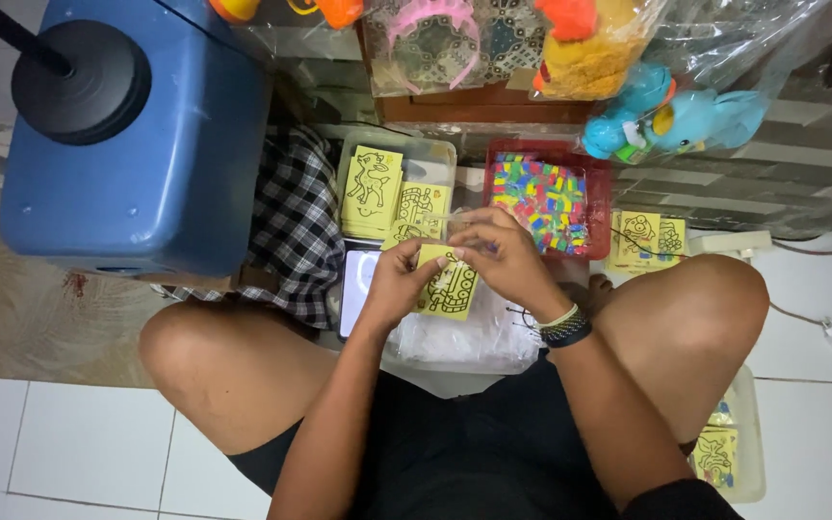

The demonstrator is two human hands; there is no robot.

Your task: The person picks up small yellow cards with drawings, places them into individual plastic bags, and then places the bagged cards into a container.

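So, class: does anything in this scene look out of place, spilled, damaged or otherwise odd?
One thing: a reddish-brown stain marks the beige floor beside the blue plastic tub, like a spill. Otherwise it is orderly: both the left hand and right hand hold a yellow picture card with black outlines, and more cards lie in the clear plastic tray.

Both my hands meet in front of me, between my knees.

My left hand (399, 279) comes in from the lower left, forearm rising steeply, fingers curled and thumb pressed forward in a pinch. My right hand (498, 252) reaches in from the right, knuckles up, fingertips bent down and closed in a fine pinch just beside the left thumb. The right wrist is slightly flexed and carries a band. Both elbows are bent and tucked in near my thighs, and I am sitting cross-legged.
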